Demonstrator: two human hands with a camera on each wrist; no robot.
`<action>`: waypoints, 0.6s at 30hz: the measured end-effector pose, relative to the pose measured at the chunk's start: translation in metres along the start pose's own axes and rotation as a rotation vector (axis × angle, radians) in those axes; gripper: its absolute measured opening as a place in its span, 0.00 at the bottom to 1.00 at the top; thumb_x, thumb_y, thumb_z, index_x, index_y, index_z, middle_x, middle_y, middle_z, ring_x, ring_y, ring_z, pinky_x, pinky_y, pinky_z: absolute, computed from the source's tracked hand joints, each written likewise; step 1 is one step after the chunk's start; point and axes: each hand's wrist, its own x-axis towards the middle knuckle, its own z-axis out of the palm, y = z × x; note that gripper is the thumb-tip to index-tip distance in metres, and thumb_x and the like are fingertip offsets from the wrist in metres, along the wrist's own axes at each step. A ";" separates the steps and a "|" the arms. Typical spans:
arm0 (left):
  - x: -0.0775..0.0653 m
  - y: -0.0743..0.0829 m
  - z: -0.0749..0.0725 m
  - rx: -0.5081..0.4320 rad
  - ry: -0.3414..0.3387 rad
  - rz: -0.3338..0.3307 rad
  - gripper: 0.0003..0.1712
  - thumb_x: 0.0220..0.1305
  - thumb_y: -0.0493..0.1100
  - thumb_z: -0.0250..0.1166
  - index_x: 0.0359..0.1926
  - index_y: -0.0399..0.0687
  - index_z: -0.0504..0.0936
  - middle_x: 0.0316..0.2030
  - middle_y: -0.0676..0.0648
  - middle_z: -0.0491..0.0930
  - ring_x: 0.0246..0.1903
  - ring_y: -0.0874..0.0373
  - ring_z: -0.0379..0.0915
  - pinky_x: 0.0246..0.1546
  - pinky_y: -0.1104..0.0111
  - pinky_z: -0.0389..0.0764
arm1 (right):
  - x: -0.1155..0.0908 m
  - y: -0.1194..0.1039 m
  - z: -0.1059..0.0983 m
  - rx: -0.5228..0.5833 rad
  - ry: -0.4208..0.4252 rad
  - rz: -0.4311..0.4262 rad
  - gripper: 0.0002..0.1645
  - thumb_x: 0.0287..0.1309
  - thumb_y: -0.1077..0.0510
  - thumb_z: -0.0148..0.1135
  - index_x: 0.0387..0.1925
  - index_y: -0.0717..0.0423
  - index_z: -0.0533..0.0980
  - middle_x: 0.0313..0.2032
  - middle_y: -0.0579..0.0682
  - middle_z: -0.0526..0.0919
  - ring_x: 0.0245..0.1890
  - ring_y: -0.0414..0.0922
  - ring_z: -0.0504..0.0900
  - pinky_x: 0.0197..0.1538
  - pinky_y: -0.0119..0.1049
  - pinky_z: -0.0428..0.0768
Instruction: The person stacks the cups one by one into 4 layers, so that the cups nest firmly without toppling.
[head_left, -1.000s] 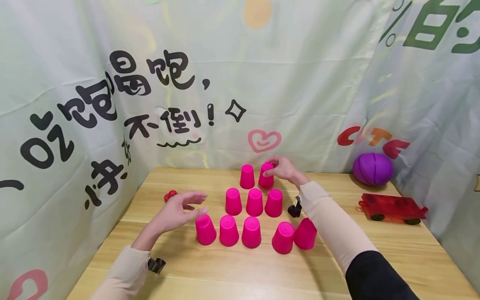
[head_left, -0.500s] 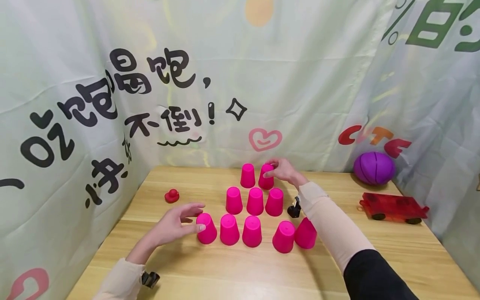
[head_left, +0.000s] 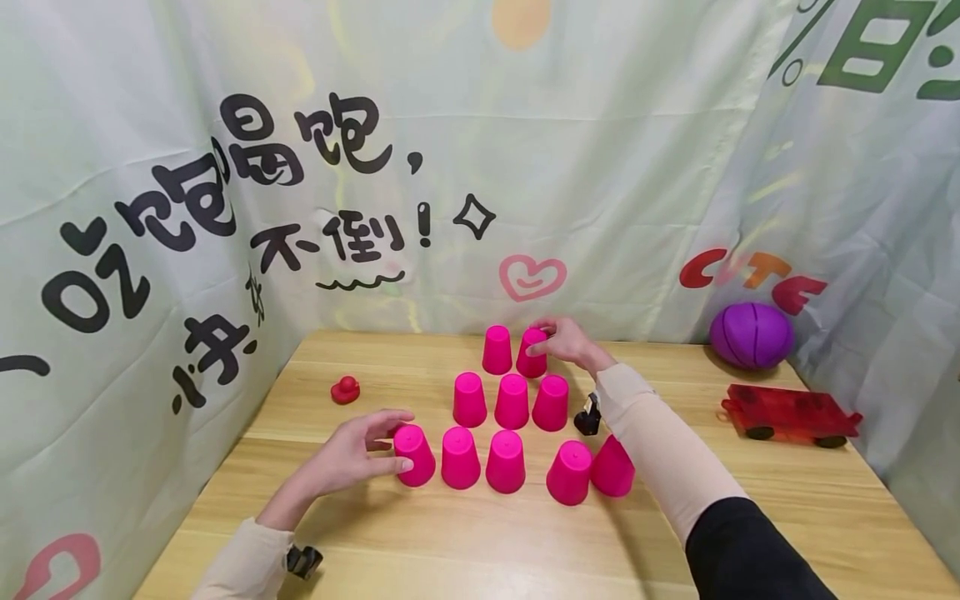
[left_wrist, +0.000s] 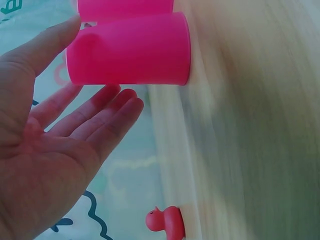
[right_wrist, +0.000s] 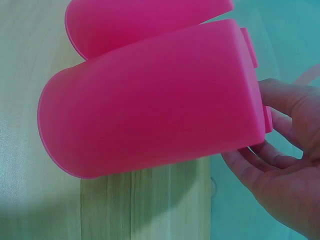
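Upside-down pink cups stand in three rows in the head view. My left hand (head_left: 352,454) reaches around the leftmost front cup (head_left: 417,450), thumb across its near side, fingers behind. The left wrist view shows that hand (left_wrist: 55,155) with fingers nearly straight, beside the cup (left_wrist: 130,52). At the back, my right hand (head_left: 567,342) pinches the right cup (head_left: 531,363) of the rear pair, thumb in front. In the right wrist view a nearer pink cup (right_wrist: 150,107) mostly hides what the right hand (right_wrist: 295,160) holds.
The middle row has three cups, one being the centre cup (head_left: 512,402). A gap divides the front row left of two cups, including this cup (head_left: 568,475). A red rubber duck (head_left: 346,390), purple ball (head_left: 752,335) and red toy cart (head_left: 791,414) sit around them on the wooden table (head_left: 465,550).
My left hand has come down from above the leftmost front cup to beside it, its thumb now across the cup's side. The rubber duck has come into full view. My right hand stays put.
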 end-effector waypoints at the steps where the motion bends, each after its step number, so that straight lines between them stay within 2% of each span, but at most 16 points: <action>1: 0.000 0.000 0.000 -0.008 -0.001 0.001 0.41 0.61 0.49 0.79 0.70 0.40 0.75 0.63 0.38 0.82 0.60 0.41 0.82 0.61 0.47 0.84 | 0.000 0.000 0.000 0.000 0.001 -0.004 0.35 0.64 0.59 0.71 0.70 0.62 0.73 0.67 0.66 0.77 0.65 0.62 0.76 0.70 0.56 0.78; 10: -0.001 -0.003 0.006 -0.058 -0.010 -0.011 0.39 0.62 0.45 0.79 0.69 0.36 0.74 0.61 0.37 0.82 0.59 0.41 0.83 0.59 0.52 0.85 | -0.001 0.004 -0.001 -0.005 -0.009 -0.013 0.38 0.63 0.58 0.71 0.72 0.64 0.70 0.68 0.68 0.76 0.67 0.63 0.76 0.70 0.55 0.78; 18: 0.001 -0.005 0.006 0.007 0.033 0.000 0.31 0.62 0.45 0.79 0.63 0.43 0.79 0.55 0.43 0.86 0.55 0.47 0.86 0.58 0.55 0.86 | -0.012 -0.002 -0.020 -0.050 -0.012 -0.034 0.43 0.64 0.52 0.72 0.75 0.62 0.67 0.70 0.69 0.74 0.70 0.65 0.73 0.69 0.58 0.78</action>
